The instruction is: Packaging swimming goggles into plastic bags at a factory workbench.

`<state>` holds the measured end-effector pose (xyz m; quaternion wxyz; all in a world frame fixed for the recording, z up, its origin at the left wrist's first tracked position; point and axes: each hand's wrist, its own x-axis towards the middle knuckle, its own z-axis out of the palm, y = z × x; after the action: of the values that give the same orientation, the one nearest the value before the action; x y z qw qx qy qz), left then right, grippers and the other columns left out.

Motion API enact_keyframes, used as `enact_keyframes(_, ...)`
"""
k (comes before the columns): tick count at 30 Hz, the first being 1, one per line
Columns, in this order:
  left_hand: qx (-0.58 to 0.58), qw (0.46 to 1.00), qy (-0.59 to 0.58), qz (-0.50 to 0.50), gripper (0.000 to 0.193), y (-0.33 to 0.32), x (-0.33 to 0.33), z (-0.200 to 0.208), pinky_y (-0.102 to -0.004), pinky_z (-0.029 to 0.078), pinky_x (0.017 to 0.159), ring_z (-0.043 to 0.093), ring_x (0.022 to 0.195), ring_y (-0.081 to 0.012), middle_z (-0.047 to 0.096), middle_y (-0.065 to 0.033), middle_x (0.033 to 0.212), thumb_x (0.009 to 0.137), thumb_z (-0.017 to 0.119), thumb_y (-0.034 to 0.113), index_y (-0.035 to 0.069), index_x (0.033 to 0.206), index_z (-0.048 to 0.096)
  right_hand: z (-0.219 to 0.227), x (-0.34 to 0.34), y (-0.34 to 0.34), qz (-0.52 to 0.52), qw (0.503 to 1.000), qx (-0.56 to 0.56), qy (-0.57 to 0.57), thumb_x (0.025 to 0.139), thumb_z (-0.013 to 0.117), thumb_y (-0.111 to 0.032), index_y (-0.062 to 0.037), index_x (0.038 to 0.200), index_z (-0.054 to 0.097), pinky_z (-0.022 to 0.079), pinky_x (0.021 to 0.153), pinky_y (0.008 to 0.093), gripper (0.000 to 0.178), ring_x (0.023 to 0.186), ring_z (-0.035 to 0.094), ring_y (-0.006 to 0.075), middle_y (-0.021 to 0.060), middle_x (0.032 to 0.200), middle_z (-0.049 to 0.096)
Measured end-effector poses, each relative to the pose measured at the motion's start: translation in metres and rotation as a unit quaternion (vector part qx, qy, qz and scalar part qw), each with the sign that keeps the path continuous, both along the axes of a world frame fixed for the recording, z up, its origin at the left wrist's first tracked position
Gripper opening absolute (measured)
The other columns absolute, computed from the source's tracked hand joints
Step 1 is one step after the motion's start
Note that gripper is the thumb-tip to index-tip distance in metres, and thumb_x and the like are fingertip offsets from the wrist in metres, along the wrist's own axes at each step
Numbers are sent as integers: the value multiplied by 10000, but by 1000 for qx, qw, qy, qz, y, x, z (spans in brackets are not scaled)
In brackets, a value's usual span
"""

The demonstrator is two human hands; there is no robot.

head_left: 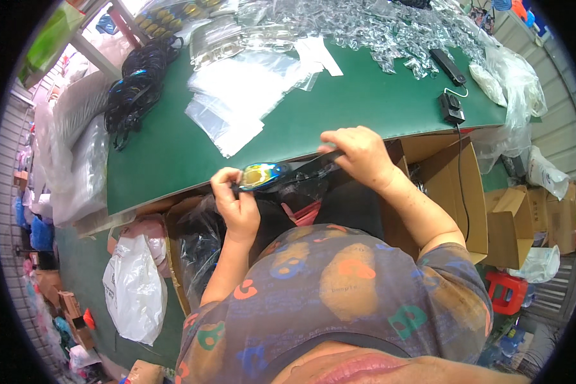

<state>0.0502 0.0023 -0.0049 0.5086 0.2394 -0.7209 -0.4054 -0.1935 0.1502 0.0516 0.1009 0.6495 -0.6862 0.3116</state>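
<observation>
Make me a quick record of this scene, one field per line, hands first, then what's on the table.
Left hand: grips one end of mirror-lensed goggles
Right hand: grips black strap
Table: green
Table left: tangled black bundle
Table middle: clear plastic bags
Table far side: heaped clear plastic pieces
Table right: black device with cable

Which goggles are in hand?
The pair with yellow-and-blue mirrored lens: left hand grips beside the lens, right hand its black strap. The dark heaped goggles lie on the table, untouched.
</observation>
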Motion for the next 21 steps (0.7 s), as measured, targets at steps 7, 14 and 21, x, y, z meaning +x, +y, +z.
enact_keyframes(7,-16,997,75,24,255,-22,10,15,-352,507,963,586,1006,-174,519,-79,1152,1027,506,121,-2,1248,485,-8,21,9,422,641,193,-612,810,839,-128,-36,1062,622,441,1013,393,345,1220,524,224,164,1383,578)
enact_keyframes(14,26,998,46,-40,232,-28,14,19,-346,538,911,604,986,-172,560,-76,1129,1020,484,26,2,1251,480,-13,6,-1,26,910,24,-412,908,618,24,-17,1136,642,555,714,288,233,821,684,124,83,950,703)
enact_keyframes(21,361,892,76,-262,227,30,-13,27,-346,599,724,489,760,-106,493,-23,891,998,514,37,45,1223,491,-8,-16,-22,-155,935,-195,-252,864,579,-60,-61,1157,617,534,685,310,295,800,695,206,87,942,697)
